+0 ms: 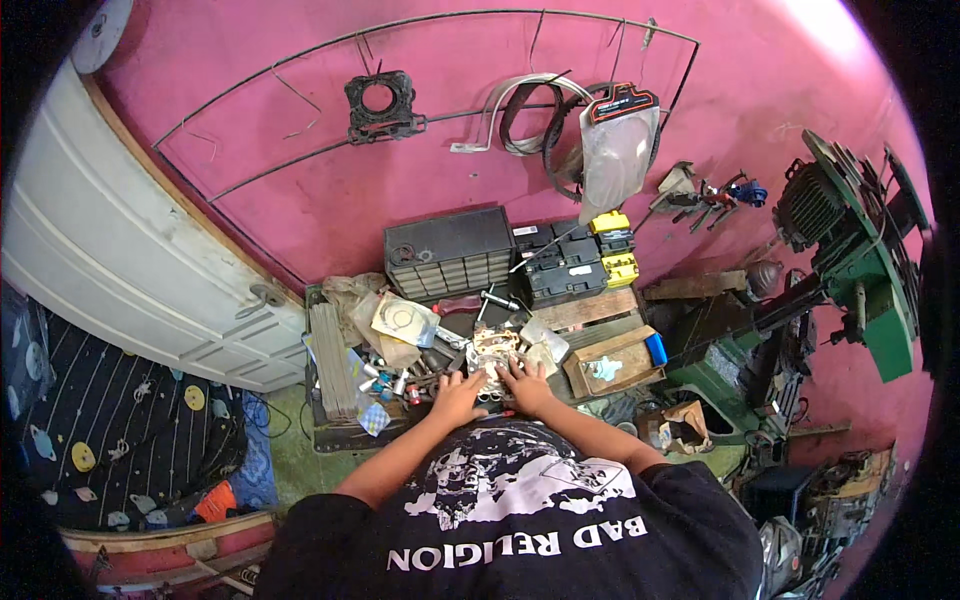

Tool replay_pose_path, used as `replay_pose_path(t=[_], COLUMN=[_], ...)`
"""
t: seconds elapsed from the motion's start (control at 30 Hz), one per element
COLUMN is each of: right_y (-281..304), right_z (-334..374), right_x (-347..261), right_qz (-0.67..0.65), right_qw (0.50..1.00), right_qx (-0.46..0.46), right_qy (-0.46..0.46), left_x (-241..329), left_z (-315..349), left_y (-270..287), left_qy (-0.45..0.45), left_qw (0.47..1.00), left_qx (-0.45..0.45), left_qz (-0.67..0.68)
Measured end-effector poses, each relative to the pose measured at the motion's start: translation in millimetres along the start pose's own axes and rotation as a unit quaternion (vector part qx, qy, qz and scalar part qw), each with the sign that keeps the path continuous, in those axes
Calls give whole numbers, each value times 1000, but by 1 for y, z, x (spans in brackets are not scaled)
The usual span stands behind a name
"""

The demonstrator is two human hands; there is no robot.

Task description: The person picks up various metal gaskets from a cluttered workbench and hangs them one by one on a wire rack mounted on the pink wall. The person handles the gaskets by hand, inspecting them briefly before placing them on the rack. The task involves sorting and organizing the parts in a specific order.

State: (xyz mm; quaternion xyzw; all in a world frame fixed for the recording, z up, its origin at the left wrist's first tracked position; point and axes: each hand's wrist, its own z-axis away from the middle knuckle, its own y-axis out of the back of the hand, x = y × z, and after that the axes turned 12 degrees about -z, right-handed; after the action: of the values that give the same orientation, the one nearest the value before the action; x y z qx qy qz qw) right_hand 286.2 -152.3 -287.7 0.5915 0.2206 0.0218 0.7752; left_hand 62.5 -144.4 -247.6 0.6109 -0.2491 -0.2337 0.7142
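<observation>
Pink-walled workshop here, white door (150, 235) over at the left of the frame, green drilling machine (885, 310) at the right, and a seriously cluttered bench (345, 440) in the middle. The pale cutout piece (493, 346) is on that bench, around the centre of the frame, just below the little drawer cabinet (450, 248) and left of the open box (622, 386).

The person's left hand (458, 398) and right hand (530, 388) are both palm down, close together at its lower end. Fingers are loosely spread and a bit bent, tips at the pale stuff; can't tell if anything's actually pinched.

Looks like a handling or positioning step, tbh. Next move would probably call for a light fingertip grip and flat support, since it seems thin and might bend.

As for direction, its long axis seems to run roughly up and down the frame, upper end toward the cabinet, but the hands hide the lower end, so no promises.
</observation>
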Motion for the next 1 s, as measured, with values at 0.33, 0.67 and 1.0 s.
replay_pose_path(t=[0.33,0.67,1.0], right_y=[-15,34,91], right_z=[14,17,5], right_x=[19,15,19], right_qz=[14,-28,-179], right_qw=[994,985,929], right_qx=[60,123,272], right_qy=[89,120,175], left_x=[16,21,24], left_z=[3,-2,-13], left_y=[-19,5,36], left_qy=[74,92,181], left_qw=[992,969,906], left_qx=[101,228,327], left_qz=[-33,-6,197])
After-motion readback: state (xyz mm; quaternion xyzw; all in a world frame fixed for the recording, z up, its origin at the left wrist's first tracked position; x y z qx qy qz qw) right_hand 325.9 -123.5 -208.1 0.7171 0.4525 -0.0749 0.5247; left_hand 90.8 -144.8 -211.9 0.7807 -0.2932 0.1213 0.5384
